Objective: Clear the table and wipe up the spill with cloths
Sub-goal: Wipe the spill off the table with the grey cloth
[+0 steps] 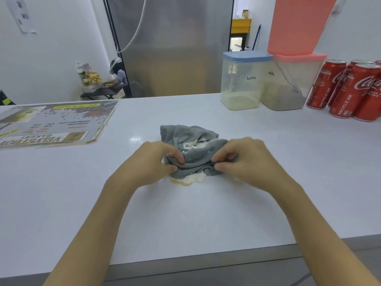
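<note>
Both hands are working at the middle of the white table [206,213], on a crumpled grey cloth [185,137] that is lying bunched over a pale, creamy spill [188,179]. The left hand [152,162] is pinching the cloth's near-left fold between thumb and curled fingers; the right hand [247,159] is pinching the near-right fold the same way — both sets of fingers are closed on fabric, with the cloth gathered between them. White residue is showing inside the cloth's folds, and the spill is spreading out from under the near edge, with a yellowish rim at its left side. To the far left a printed menu sheet [51,122] is lying flat on the table, well apart from the cloth. At the far right, a blue-lidded container [243,81] labelled "latte" is standing just beside a pink-lidded container [288,85] — a second pink container [299,23] is sitting stacked on top of that one. Red soda cans [350,89] are standing upright in a cluster right of the containers.
</note>
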Available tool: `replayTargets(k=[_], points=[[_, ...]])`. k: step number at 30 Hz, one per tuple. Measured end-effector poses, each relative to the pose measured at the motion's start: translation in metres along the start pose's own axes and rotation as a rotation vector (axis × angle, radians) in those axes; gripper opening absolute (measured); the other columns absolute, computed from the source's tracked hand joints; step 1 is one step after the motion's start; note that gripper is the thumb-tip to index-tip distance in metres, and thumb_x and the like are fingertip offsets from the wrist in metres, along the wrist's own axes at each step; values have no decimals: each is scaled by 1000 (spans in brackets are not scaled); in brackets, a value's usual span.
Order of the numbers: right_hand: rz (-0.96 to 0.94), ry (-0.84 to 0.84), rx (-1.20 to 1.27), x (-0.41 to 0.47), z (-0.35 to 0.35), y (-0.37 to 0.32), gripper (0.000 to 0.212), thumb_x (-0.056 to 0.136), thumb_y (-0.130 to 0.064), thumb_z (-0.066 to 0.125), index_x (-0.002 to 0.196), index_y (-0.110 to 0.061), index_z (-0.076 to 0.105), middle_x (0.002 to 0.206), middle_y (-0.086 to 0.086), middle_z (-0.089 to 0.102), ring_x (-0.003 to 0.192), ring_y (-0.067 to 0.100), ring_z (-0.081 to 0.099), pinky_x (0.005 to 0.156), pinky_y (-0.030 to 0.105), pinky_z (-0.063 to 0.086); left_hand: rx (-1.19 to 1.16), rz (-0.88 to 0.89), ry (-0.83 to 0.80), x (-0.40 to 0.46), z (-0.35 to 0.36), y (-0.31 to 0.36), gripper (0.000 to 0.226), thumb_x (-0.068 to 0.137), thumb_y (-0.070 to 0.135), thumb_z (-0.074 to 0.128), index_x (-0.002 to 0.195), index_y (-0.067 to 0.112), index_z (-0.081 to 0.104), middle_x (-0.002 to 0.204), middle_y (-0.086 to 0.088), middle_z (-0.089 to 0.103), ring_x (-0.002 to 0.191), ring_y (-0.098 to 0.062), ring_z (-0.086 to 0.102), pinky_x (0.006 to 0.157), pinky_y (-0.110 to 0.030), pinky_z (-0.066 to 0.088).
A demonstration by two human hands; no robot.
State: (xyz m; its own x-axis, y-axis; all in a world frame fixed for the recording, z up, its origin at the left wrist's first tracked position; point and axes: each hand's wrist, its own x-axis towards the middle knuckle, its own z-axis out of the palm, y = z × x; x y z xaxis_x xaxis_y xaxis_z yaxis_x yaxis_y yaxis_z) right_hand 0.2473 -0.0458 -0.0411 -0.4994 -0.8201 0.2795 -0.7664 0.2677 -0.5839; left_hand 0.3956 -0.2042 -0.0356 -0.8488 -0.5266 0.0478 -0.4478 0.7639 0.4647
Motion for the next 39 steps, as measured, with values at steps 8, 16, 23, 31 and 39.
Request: replayTargets(k=[8,16,23,31,39], points=[[-59,75,-299,7,23,5,9,85,-30,65,90,-28,72,101,-16,63,107,11,50,84,29,20,140,66,126,10,6,0,2,84,26,67,83,28,68,90,5,55,103,-25,45,85,-31,38],[-7,124,281,-10,-8,-10,3,78,-19,75,78,-21,76,87,-15,70,78,-9,58,67,2,37,-207,87,265,-6,-20,-9,7,86,22,64,82,28,65,93,13,65,101,-7,58,80,-22,40],[2,-331,70,-27,-10,-12,16,70,-16,80,83,-26,78,97,-21,67,85,-13,56,72,2,41,32,-16,-95,-29,-18,-24,3,82,36,68,79,37,69,95,14,62,98,-1,55,75,-23,43],[49,-129,-34,-12,1,-10,48,71,-29,81,115,-28,63,110,-10,55,100,4,49,87,17,37,-45,-3,16,-16,-21,6,56,90,48,49,141,28,37,143,11,40,130,-9,38,94,-20,28],[60,-100,-106,-16,19,-9,70,68,-43,79,127,-25,47,114,-11,41,109,6,39,88,18,33,-232,-315,-111,58,20,14,64,97,56,14,152,23,8,159,2,3,146,-24,2,118,-47,3]])
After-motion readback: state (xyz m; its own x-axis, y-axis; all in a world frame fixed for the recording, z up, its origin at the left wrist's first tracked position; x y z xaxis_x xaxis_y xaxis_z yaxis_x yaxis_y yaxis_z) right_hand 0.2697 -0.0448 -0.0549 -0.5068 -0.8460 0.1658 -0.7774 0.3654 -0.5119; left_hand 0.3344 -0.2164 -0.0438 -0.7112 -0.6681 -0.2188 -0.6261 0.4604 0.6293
